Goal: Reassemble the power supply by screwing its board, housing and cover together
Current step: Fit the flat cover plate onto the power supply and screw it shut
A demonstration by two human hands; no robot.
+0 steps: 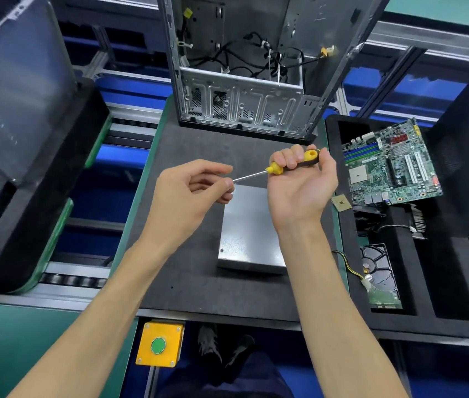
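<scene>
Around screwdriver, right hand fingers.

Electronics assembly line: roller conveyor, foam-padded workstation, stripped PC chassis, motherboard.

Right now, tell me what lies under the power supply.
The power supply rests flat on the dark foam mat. Its underside is hidden; both hands are raised above it.

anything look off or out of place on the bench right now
One thing: a loose CPU chip lies tilted on the edge between the work mat and the foam tray, not in any slot. The power supply lies flat; the screwdriver is held normally.
</scene>
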